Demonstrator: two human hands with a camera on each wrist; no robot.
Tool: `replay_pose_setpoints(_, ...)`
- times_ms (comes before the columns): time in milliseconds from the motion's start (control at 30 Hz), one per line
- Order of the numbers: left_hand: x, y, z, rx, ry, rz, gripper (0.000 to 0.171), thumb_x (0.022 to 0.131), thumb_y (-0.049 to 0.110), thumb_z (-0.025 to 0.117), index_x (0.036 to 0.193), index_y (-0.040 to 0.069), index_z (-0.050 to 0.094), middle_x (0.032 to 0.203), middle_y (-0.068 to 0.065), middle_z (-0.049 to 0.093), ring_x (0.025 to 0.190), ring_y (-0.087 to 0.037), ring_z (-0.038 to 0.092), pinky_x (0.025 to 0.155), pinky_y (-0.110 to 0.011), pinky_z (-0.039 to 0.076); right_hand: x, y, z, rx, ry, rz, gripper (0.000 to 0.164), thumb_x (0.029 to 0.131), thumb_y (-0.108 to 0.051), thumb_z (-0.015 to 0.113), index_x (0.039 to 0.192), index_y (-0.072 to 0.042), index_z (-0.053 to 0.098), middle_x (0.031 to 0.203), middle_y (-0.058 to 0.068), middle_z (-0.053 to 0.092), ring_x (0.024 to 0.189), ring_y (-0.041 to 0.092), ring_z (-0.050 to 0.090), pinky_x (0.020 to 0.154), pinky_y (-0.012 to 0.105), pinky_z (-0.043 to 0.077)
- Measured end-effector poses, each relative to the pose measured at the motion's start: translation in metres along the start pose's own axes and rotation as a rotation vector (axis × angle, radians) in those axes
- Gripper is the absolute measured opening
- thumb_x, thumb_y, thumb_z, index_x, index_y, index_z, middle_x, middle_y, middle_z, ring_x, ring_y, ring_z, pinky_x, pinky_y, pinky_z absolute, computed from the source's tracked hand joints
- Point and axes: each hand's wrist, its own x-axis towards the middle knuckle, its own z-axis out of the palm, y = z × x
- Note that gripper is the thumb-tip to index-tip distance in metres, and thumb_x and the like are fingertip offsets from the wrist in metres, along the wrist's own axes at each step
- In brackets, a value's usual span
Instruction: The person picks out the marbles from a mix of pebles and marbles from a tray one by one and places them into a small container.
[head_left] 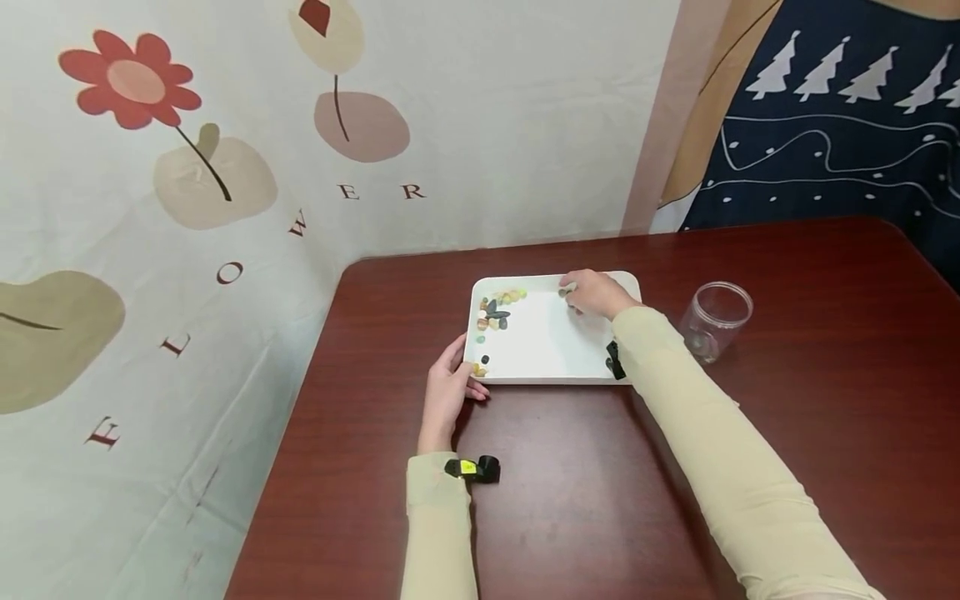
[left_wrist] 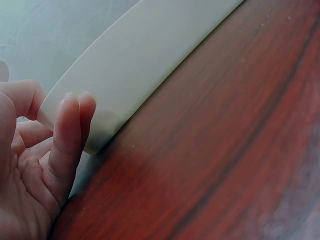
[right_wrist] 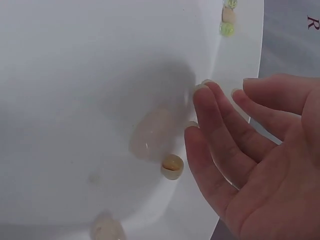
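A white rectangular tray [head_left: 555, 350] lies on the table with small colored stones on it. My left hand [head_left: 447, 387] grips its near left corner; in the left wrist view, the fingers of the left hand [left_wrist: 45, 145] bend about the tray wall [left_wrist: 135, 65]. Over the far right part of the tray is my right hand [head_left: 596, 293]. The right wrist view has the right hand [right_wrist: 250, 140] with loosely extended fingers and nothing visible held. Beside its fingertips lie a pale translucent stone [right_wrist: 150, 137] and a small tan striped stone [right_wrist: 172, 167].
Several stones, among them dark ones [head_left: 493, 314], cluster along the tray's left side. A clear plastic jar [head_left: 718, 317] stands right of the tray, near my right forearm. The reddish-brown table [head_left: 562, 483] meets a printed cloth [head_left: 510, 167] at the back.
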Motion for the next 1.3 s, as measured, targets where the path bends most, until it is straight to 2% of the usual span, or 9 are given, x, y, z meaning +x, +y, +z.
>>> replay_pose_setpoints(100,-0.004,0.007,0.000,-0.004,-0.017,-0.014,0.055,0.082,0.000,0.041,0.134,0.019,0.042,0.131,-0.001,0.045,0.050,-0.029,0.059,0.048,-0.036,0.053,0.004,0.001,0.001,-0.019,-0.018,0.007,0.042,0.087,-0.012,0.044,0.129,-0.011,0.045,0.088,0.009,0.061,0.077,0.020,0.054,0.068,0.033,0.039)
replay_pose_setpoints(300,-0.015,0.022,0.002,0.023,-0.022,-0.014,0.056,0.082,0.000,0.041,0.136,0.015,0.039,0.134,-0.004,0.043,0.051,-0.027,0.060,0.050,-0.036,0.054,0.007,0.000,0.002,-0.023,-0.021,-0.004,0.036,0.089,-0.017,0.046,0.124,-0.008,0.048,0.096,0.008,0.060,0.079,0.020,0.058,0.071,0.035,0.043)
replay_pose_setpoints(567,-0.016,0.022,0.002,0.004,-0.032,0.007,0.056,0.082,-0.001,0.041,0.136,0.013,0.038,0.134,-0.006,0.043,0.051,-0.027,0.060,0.048,-0.034,0.053,0.010,-0.002,0.004,-0.052,0.004,0.013,0.029,0.089,-0.021,0.047,0.115,-0.010,0.053,0.098,0.008,0.057,0.077,0.019,0.056,0.070,0.035,0.042)
replay_pose_setpoints(1033,-0.016,0.022,0.002,0.007,-0.035,0.013,0.055,0.082,-0.001,0.040,0.136,0.012,0.038,0.134,-0.007,0.042,0.050,-0.027,0.059,0.049,-0.036,0.053,0.017,0.002,0.010,-0.094,0.058,0.016,0.021,0.086,-0.017,0.050,0.102,-0.009,0.059,0.083,0.007,0.058,0.073,0.021,0.051,0.063,0.032,0.041)
replay_pose_setpoints(1300,-0.015,0.022,0.002,0.016,-0.030,0.013,0.055,0.082,-0.001,0.040,0.136,0.013,0.038,0.134,-0.006,0.043,0.050,-0.027,0.059,0.049,-0.036,0.053,0.018,0.006,0.012,-0.122,0.079,-0.014,0.016,0.085,-0.012,0.053,0.098,-0.008,0.061,0.091,0.008,0.057,0.078,0.023,0.048,0.066,0.033,0.040)
